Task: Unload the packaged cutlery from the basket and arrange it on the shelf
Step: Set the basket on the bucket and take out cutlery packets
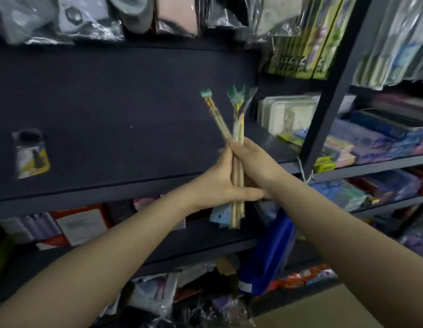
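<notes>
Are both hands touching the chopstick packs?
Touching. The head view shows the left hand and right hand wrapped around the chopstick packs, fingers curled on the bundle from both sides.

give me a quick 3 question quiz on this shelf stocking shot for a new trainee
1. True or false: the bundle of packaged chopsticks already lies on the dark shelf.
2. Which hand has a grip on the bundle? A) left hand only B) right hand only C) both
3. Fill in: the single carded packet lies on the shelf toward its ____ end.

Key
1. False: it is held upright in front of the shelf.
2. C: the left hand and right hand clasp it together.
3. Left.
</notes>
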The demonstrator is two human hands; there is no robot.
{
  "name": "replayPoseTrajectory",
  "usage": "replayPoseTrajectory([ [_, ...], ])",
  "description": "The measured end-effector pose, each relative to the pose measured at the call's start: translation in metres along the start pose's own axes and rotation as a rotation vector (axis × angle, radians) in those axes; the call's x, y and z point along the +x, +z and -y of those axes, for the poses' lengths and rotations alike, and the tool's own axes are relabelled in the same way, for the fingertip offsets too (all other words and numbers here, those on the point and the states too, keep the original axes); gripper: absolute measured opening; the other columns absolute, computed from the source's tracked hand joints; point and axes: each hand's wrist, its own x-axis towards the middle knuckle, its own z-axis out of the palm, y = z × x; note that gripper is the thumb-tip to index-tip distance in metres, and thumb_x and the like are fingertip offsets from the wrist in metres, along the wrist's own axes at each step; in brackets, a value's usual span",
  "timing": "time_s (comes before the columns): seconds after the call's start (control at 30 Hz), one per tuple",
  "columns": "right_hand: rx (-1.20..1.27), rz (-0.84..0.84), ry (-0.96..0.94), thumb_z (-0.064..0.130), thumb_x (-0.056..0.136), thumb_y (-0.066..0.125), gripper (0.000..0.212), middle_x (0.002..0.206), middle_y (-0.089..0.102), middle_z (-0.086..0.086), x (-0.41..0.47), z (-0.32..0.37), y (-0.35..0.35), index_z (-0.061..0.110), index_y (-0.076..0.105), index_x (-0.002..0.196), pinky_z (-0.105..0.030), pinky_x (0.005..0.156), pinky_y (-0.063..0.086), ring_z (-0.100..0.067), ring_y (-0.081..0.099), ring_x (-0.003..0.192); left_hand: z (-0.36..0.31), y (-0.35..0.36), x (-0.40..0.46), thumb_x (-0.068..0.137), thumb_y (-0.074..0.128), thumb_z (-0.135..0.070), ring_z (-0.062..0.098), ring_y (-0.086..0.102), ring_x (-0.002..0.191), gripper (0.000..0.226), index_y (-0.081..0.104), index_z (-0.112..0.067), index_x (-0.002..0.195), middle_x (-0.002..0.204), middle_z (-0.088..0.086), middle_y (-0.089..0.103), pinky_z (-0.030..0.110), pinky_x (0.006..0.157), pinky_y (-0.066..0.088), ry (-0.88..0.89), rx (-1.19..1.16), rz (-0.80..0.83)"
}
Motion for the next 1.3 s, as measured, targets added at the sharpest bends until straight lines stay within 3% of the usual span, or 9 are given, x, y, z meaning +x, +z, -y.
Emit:
replayPoseTrajectory([
  [0.07, -0.18, -0.031, -0.048, 0.028, 0.099, 0.037, 0.024, 0.099, 0.06, -0.007, 0.027, -0.005, -0.025, 0.01, 0.051, 0.109, -0.039, 0.085, 0.049, -0.021, 0.058, 0.091, -0.005, 0.006, 0.021, 0.069, 0.07, -0.042, 0.011, 0.019, 0.142, 0.115, -0.015, -0.026, 0.145, 0.156, -0.001, 0.011, 0.03, 0.114, 0.028, -0.045, 0.014, 0.025],
  [0.17, -0.433, -0.023, -0.13, 0.02, 0.098, 0.039, 0.017, 0.082, 0.054, -0.005, 0.066, -0.008, -0.06, 0.007, 0.051, 0.095, -0.039, 0.077, 0.045, -0.022, 0.053, 0.082, -0.009, 0.006, 0.043, 0.084, 0.061, -0.034, 0.009, 0.035, 0.132, 0.092, -0.003, -0.021, 0.148, 0.147, -0.003, 0.032, 0.017, 0.105, 0.034, -0.075, 0.267, 0.02],
  [0.33, -0.658, -0.029, -0.118, 0.022, 0.095, 0.046, 0.015, 0.077, 0.054, -0.005, 0.121, -0.011, -0.105, 0.012, 0.054, 0.102, -0.03, 0.055, 0.042, -0.026, 0.054, 0.071, -0.001, -0.001, 0.054, 0.09, 0.052, -0.031, 0.004, 0.045, 0.112, 0.062, 0.022, -0.026, 0.144, 0.135, -0.006, 0.046, 0.016, 0.091, 0.034, -0.077, 0.671, -0.288],
  [0.47, -1.012, -0.044, -0.172, 0.026, 0.089, 0.058, 0.047, 0.12, 0.054, -0.02, 0.158, -0.021, -0.109, 0.007, 0.041, 0.129, -0.04, 0.083, 0.046, -0.039, 0.055, 0.107, 0.019, -0.01, 0.041, 0.091, 0.052, -0.023, 0.006, 0.05, 0.106, 0.045, 0.042, -0.021, 0.135, 0.125, -0.004, 0.054, 0.015, 0.087, 0.034, -0.136, 0.742, -0.392],
  [0.67, -1.224, 0.07, -0.062, 0.028, 0.092, 0.052, 0.05, 0.137, 0.037, -0.022, 0.176, -0.053, -0.097, 0.004, 0.038, 0.133, -0.048, 0.102, 0.037, -0.043, 0.04, 0.123, 0.03, -0.018, 0.019, 0.091, 0.051, -0.014, 0.013, 0.051, 0.095, 0.036, 0.052, -0.015, 0.126, 0.105, -0.001, 0.058, 0.023, 0.081, 0.038, -0.099, 0.869, -0.535],
  [0.8, -1.171, -0.008, -0.537, 0.023, 0.093, 0.045, 0.041, 0.136, 0.044, -0.021, 0.145, -0.046, -0.067, 0.003, 0.048, 0.129, -0.044, 0.101, 0.035, -0.04, 0.042, 0.123, 0.04, -0.012, -0.016, 0.088, 0.047, -0.018, 0.014, 0.052, 0.072, 0.033, 0.058, -0.012, 0.118, 0.091, 0.001, 0.058, 0.028, 0.066, 0.044, -0.095, 0.888, -0.619],
  [0.97, -0.73, 0.404, -0.926, 0.021, 0.084, 0.037, 0.031, 0.099, 0.065, -0.015, 0.054, -0.049, 0.035, 0.01, 0.064, 0.097, -0.043, 0.079, 0.05, -0.035, 0.06, 0.094, 0.066, 0.001, -0.104, 0.083, 0.05, -0.013, 0.009, 0.05, 0.07, 0.033, 0.06, -0.004, 0.113, 0.088, 0.0, 0.056, 0.014, 0.065, 0.033, -0.278, 0.841, -0.719],
  [1.13, -0.819, 1.003, -0.637, 0.02, 0.09, 0.044, 0.024, 0.104, 0.068, -0.016, -0.028, -0.128, 0.169, 0.014, 0.064, 0.102, -0.043, 0.079, 0.051, -0.034, 0.063, 0.096, 0.127, 0.025, -0.235, 0.083, 0.054, -0.015, 0.029, 0.063, 0.089, 0.034, 0.059, -0.01, 0.115, 0.101, 0.014, 0.065, 0.032, 0.077, 0.048, -0.769, 0.818, -0.671],
  [1.3, -1.007, 1.332, -0.435, 0.023, 0.093, 0.044, 0.026, 0.116, 0.061, -0.019, -0.077, -0.191, 0.284, 0.011, 0.057, 0.112, -0.038, 0.087, 0.049, -0.036, 0.058, 0.106, 0.175, 0.041, -0.378, 0.088, 0.047, -0.025, 0.033, 0.062, 0.095, 0.035, 0.051, -0.021, 0.123, 0.11, 0.011, 0.065, 0.036, 0.077, 0.051, -1.262, 0.666, -0.6],
])
